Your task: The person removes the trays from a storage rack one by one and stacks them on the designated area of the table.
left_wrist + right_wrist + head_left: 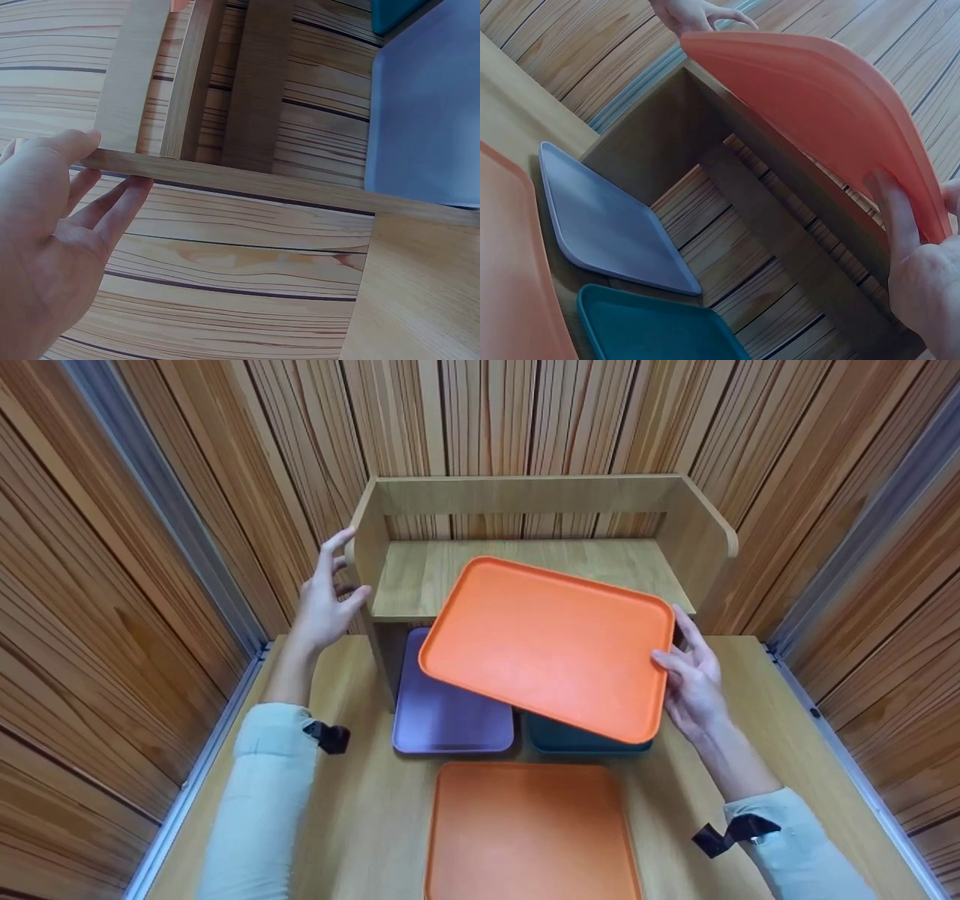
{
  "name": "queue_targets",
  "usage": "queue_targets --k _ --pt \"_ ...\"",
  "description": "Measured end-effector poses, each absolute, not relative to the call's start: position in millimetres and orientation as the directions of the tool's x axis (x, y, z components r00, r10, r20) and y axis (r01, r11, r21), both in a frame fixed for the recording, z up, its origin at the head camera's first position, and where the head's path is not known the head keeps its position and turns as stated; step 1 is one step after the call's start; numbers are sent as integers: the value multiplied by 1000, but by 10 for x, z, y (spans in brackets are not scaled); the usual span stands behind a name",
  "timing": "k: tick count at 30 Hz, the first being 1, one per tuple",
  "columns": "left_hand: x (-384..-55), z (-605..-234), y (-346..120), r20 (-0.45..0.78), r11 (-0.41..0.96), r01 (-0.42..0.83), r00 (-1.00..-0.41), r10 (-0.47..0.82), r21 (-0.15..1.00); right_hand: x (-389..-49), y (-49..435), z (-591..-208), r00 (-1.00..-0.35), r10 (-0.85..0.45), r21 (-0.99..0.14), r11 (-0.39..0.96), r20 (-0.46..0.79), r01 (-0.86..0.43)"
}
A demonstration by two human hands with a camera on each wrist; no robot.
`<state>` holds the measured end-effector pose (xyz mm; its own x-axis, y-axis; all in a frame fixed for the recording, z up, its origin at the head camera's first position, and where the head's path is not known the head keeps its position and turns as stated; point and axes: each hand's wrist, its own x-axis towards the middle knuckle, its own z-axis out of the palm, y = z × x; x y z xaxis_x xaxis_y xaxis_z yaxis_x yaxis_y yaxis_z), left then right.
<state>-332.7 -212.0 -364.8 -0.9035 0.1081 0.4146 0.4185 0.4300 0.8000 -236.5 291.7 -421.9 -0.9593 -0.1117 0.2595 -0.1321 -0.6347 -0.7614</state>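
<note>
An orange tray (551, 649) is held in the air by my right hand (694, 682), thumb on its upper face and fingers beneath the right edge. The tray tilts and overlaps the front of a wooden shelf (517, 495) in the head view. My left hand (330, 592) is at the shelf's left side panel (247, 184), its thumb and fingers on either side of the panel's edge. Beneath the shelf board, a purple tray (454, 712) lies at the left and a teal tray (585, 741) at the right, partly hidden by the raised tray.
A second orange tray (529, 832) lies on the wooden table (360, 825) in front of the shelf, cut off by the frame's lower edge. Wood-plank walls (120, 607) with metal edge strips enclose the table on the left, back and right.
</note>
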Motion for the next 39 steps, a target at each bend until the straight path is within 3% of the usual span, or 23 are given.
queue_targets --k 17,39 --pt "-3334 -3689 -2141 440 434 440 -892 106 786 -2319 2969 -4315 -876 -243 -714 -684 417 -150" --pt "-3342 -3660 -2132 430 432 436 -895 119 789 -2126 2940 -4501 -871 -313 -779 -616 380 -119"
